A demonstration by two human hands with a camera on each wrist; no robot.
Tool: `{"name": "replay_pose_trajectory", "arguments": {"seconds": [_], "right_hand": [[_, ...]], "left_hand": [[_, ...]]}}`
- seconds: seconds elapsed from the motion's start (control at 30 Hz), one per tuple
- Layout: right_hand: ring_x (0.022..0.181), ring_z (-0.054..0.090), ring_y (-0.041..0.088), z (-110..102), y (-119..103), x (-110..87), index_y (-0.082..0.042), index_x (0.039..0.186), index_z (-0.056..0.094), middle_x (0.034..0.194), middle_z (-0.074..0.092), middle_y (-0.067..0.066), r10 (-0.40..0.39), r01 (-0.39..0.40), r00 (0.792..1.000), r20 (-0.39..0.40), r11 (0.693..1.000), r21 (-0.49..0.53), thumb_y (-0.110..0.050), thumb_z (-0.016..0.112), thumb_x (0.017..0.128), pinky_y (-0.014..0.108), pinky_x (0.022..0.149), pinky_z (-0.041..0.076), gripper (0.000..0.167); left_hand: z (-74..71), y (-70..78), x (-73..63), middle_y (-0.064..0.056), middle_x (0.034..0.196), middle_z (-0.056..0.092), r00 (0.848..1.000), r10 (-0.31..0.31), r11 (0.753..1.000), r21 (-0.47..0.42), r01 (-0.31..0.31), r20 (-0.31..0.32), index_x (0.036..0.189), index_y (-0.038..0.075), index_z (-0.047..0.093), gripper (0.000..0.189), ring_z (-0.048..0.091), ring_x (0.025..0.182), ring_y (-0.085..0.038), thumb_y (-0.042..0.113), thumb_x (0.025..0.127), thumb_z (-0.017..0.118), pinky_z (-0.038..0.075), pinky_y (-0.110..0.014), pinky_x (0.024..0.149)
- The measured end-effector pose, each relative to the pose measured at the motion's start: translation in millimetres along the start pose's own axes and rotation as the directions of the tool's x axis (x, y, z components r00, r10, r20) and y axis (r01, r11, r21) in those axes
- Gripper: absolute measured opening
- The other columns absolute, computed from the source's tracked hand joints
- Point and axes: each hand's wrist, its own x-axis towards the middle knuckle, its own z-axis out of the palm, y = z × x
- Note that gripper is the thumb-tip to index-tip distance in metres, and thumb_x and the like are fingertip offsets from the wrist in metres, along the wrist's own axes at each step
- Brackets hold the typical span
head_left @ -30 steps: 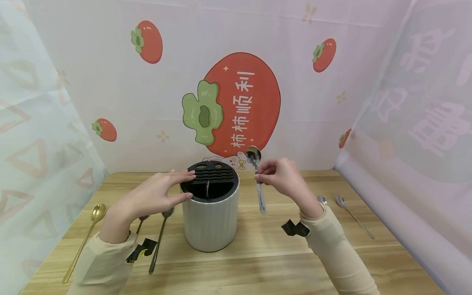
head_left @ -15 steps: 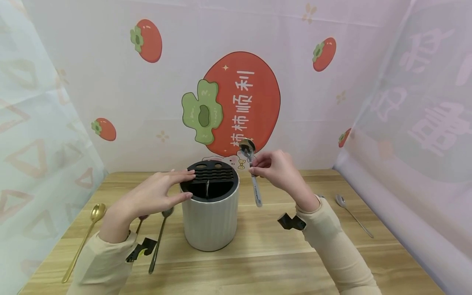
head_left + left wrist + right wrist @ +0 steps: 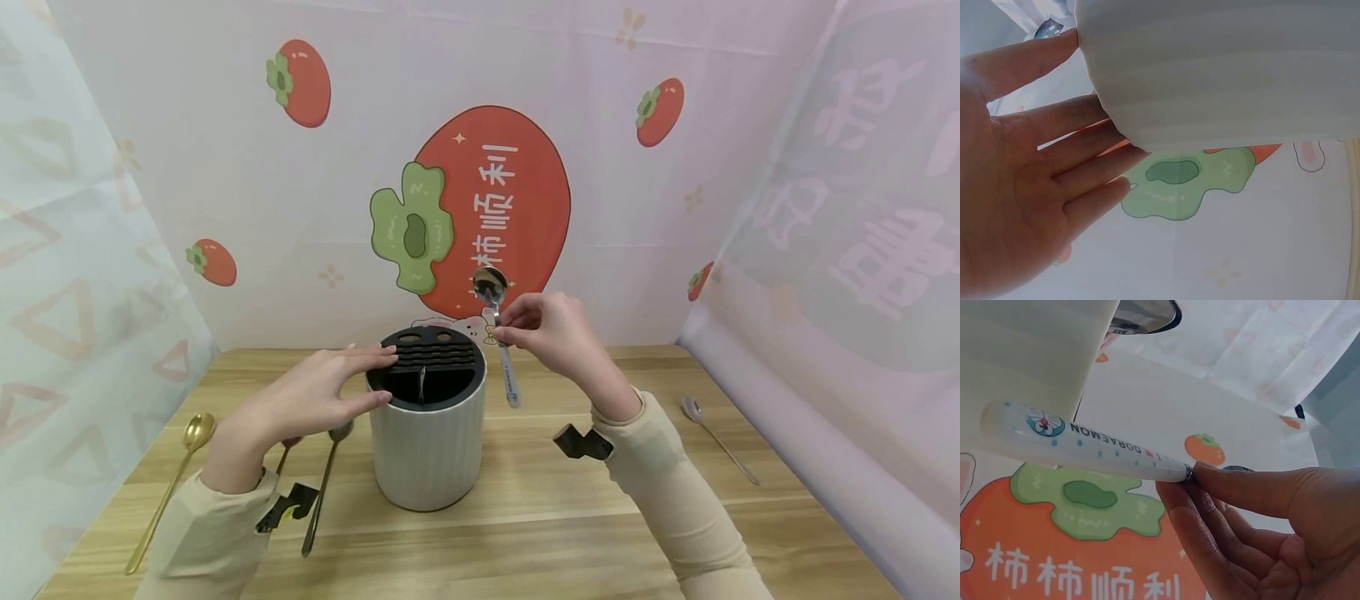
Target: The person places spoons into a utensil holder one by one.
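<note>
A white ribbed utensil holder point(image 3: 427, 454) with a black slotted lid point(image 3: 435, 358) stands upright on the wooden table. My left hand point(image 3: 307, 390) rests its fingertips and thumb on the lid's left rim, fingers nearly straight. In the left wrist view those fingers point(image 3: 1091, 140) reach the holder's edge. To the right of the lid, my right hand point(image 3: 553, 333) pinches a spoon point(image 3: 509, 379) near the neck, bowl up and slightly tilted. The right wrist view shows its pale handle point(image 3: 1100, 447), printed DORAEMON. A thin shiny upright piece point(image 3: 422, 383) shows in the lid's front opening.
Left of the holder lie a gold spoon point(image 3: 168, 492), a dark spoon point(image 3: 325, 492) and a purplish spoon point(image 3: 287, 450), partly hidden by my left arm. A silver spoon point(image 3: 720, 442) lies at the right. A persimmon-printed cloth point(image 3: 600, 225) hangs behind the table.
My right hand has moved left and slightly up with the spoon, bringing it closer to the lid. My left hand and the holder have stayed put.
</note>
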Motion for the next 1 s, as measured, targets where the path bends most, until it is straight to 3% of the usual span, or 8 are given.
{"name": "replay_pose_trajectory", "arguments": {"seconds": [0.23, 1.0], "right_hand": [[0.069, 0.066, 0.01, 1.8, -8.7, 2.4, -0.01, 0.087, 0.071, 0.079, 0.07, 0.001, -0.028, 0.028, 0.999, -0.023, 0.999, 0.015, -0.02, 0.075, 0.081, 0.027, 0.064, 0.054, 0.012], [0.071, 0.068, 0.013, 7.8, -28.9, 13.5, -0.008, 0.089, 0.072, 0.081, 0.071, 0.003, -0.097, 0.105, 0.991, -0.091, 0.99, 0.09, -0.017, 0.076, 0.081, 0.026, 0.066, 0.055, 0.013]], "left_hand": [[-0.4, 0.0, -0.2, -0.005, 0.141, 0.051, 1.0, -0.005, 1.0, -0.006, 0.005, 0.009, 0.135, 0.01, 0.053, 0.053, 0.043, 0.132, -0.034, 0.041, 0.093, 0.058, 0.037, -0.053, 0.106], [0.4, -0.3, -0.6, -0.005, 0.141, 0.051, 1.0, -0.001, 1.0, -0.003, 0.001, 0.006, 0.135, 0.009, 0.053, 0.053, 0.043, 0.133, -0.033, 0.04, 0.093, 0.058, 0.036, -0.053, 0.106]]}}
